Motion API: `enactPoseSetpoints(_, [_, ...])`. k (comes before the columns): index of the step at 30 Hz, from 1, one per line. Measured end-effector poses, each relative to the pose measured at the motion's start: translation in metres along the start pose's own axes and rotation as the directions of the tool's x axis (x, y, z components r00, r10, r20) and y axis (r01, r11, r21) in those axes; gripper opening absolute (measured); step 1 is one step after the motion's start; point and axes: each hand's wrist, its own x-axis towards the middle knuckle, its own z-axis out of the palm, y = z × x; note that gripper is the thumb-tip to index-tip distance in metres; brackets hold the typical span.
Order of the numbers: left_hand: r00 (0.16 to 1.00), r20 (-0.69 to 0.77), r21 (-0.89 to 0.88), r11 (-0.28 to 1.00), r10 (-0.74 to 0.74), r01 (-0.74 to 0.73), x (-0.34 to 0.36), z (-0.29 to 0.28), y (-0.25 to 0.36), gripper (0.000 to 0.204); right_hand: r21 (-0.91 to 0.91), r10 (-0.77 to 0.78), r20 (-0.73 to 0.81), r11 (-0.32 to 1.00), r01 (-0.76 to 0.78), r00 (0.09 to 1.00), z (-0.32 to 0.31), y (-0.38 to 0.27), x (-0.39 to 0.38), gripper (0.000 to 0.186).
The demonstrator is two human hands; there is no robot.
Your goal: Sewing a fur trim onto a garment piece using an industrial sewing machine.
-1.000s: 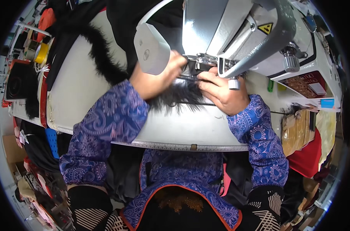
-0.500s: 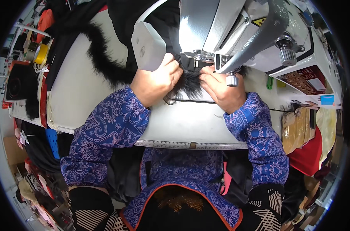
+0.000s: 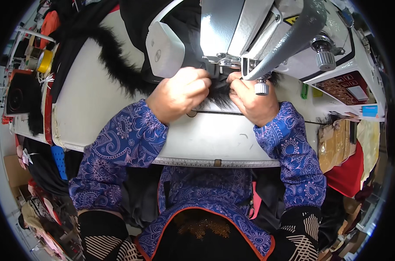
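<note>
A long strip of black fluffy trim [image 3: 115, 61] curves over the white sewing table and runs to the sewing machine [image 3: 232, 26]. Dark fabric [image 3: 180, 30] lies along it behind the presser foot [image 3: 227, 63]. My left hand [image 3: 180, 93] is closed on the trim just left of the needle area, its fingers curled. On the right, my right hand [image 3: 254, 98] pinches the trim's edge close to the foot, its fingertips partly hidden by the machine's grey guard bar. Fur pokes out between both hands.
A white lamp-like head [image 3: 165, 50] hangs beside my left hand. The control panel [image 3: 347, 87] stands at the right. A ruler tape [image 3: 215, 163] follows the table's front edge. Yellow tape [image 3: 45, 61] sits far left, and a taped brown package [image 3: 334, 141] lies at the right.
My left hand has shifted slightly right, toward the needle, and its knuckles have turned. The right hand has moved only a little. The white lamp-like head sits slightly farther left.
</note>
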Motion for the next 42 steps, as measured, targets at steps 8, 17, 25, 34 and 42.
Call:
enactPoseSetpoints(8, [0.983, 0.184, -0.310, 0.949, -0.008, 0.066, -0.006, 0.012, -0.028, 0.014, 0.081, -0.090, -0.008, 0.993, 0.090, 0.996, -0.004, 0.000, 0.005, 0.023])
enactPoseSetpoints(17, [0.976, 0.125, -0.302, 0.930, -0.177, 0.207, 0.007, 0.012, -0.029, 0.014, 0.054, 0.025, -0.086, 0.998, -0.020, 0.996, 0.012, 0.015, -0.001, 0.020])
enactPoseSetpoints(25, [0.991, 0.050, -0.302, 0.945, -0.121, 0.130, 0.011, 0.012, -0.036, 0.014, 0.187, 0.121, -0.133, 0.978, -0.095, 0.984, 0.005, 0.010, 0.013, 0.013])
enactPoseSetpoints(34, [0.995, -0.065, -0.253, 0.966, -0.074, 0.056, 0.012, 0.017, -0.039, 0.016, 0.271, 0.158, -0.138, 0.955, -0.116, 0.978, 0.009, 0.015, 0.010, 0.010])
enactPoseSetpoints(42, [0.991, -0.028, -0.188, 0.974, -0.133, 0.126, 0.010, 0.017, -0.034, 0.014, 0.082, 0.127, -0.060, 0.989, -0.122, 0.990, 0.008, 0.015, 0.007, 0.011])
